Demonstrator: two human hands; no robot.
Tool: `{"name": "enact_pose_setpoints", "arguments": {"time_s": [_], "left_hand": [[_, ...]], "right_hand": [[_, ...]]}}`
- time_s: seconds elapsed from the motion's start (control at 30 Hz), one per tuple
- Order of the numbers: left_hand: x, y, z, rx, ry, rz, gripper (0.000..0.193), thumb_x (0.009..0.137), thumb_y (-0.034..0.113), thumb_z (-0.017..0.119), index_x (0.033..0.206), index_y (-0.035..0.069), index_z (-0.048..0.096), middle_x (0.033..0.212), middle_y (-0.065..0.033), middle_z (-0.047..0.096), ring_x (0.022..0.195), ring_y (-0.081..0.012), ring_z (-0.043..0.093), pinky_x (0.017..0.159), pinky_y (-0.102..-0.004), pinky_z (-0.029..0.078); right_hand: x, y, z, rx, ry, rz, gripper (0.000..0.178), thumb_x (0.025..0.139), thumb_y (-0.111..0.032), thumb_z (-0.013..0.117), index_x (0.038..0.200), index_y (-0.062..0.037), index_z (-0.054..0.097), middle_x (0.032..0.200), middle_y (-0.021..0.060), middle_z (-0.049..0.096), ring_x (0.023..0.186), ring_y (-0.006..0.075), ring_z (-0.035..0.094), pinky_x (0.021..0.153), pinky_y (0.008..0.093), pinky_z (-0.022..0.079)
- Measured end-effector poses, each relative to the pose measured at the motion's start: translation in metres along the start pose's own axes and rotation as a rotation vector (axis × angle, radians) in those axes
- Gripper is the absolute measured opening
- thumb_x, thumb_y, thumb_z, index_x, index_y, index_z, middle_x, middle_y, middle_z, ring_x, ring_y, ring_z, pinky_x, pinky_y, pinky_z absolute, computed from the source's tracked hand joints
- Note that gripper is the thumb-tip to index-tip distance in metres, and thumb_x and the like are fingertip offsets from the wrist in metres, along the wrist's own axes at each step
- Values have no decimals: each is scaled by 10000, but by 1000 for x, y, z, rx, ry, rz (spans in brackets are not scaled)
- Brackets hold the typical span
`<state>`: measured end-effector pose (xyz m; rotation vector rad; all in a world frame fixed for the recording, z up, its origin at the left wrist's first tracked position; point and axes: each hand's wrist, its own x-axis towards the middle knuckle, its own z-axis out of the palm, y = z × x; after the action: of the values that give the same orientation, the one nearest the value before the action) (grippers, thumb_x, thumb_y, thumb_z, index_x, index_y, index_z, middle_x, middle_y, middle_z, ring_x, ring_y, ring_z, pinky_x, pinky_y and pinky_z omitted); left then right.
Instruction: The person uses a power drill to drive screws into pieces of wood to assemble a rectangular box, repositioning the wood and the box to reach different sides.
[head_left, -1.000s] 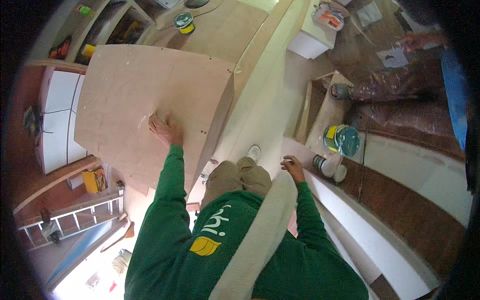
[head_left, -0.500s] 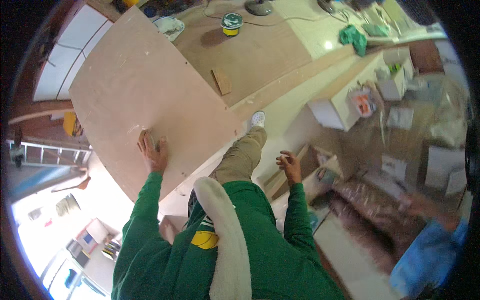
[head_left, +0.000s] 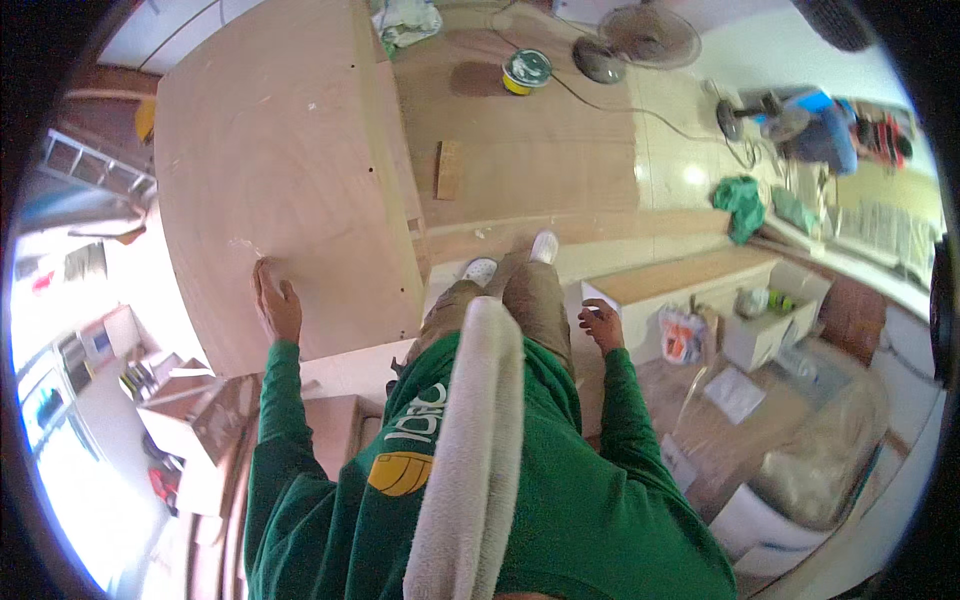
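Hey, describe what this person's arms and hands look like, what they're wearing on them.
Both arms are covered by long green sweatshirt sleeves with ribbed cuffs at the wrists. The left hand and right hand are bare: no gloves, and no rings or watch that I can make out.

We see our left hand [head_left: 277,306] flat on a matt, smooth pale plywood panel [head_left: 270,170], bare wood sheets [head_left: 540,160] on the glossy floor [head_left: 680,130] at twelve o'clock, and a crumpled green cloth [head_left: 740,205] at two o'clock.
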<state>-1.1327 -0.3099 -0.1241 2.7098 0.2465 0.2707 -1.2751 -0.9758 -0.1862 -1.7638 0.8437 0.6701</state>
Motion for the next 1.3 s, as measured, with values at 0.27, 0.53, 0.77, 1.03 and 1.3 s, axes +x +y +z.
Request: {"name": "enact_pose_setpoints", "arguments": {"time_s": [0.27,0.53,0.77,1.03,1.3], "left_hand": [[0,240,106,-392,-54,-93,306,918,77,695,1216,10,691,1185,-194,729,1105,-388,703,997,-486,545],[-1,371,215,-383,-630,-376,182,851,224,706,988,106,728,944,-184,741,939,-421,715,830,-507,581],[117,430,114,-875,-903,-807,105,873,119,670,894,88,768,854,-81,758,785,-215,725,762,-394,571],[162,346,197,-1204,-842,-938,107,954,157,724,1004,67,752,906,12,744,820,-90,651,771,-290,552],[195,159,435,-258,-574,-994,242,1031,216,674,1231,86,717,1050,-61,745,943,-249,721,855,-391,589]], "right_hand": [[141,-191,-101,-595,-295,-449,45,971,-88,710,988,-57,683,841,20,702,771,91,654,714,283,550],[226,-359,-145,-1037,-817,-522,219,930,-257,719,1047,-73,704,929,169,723,908,341,721,831,463,563],[290,-451,-173,-900,-1102,-347,271,925,-238,676,1132,-66,706,995,169,730,951,333,714,862,453,559],[427,-486,-48,-1375,-1727,-330,329,920,-199,629,1220,-85,705,1123,121,755,969,250,705,866,430,547],[613,-476,191,-1201,-870,-917,265,982,-310,638,1113,-84,685,923,108,735,862,247,727,805,422,561]]}}
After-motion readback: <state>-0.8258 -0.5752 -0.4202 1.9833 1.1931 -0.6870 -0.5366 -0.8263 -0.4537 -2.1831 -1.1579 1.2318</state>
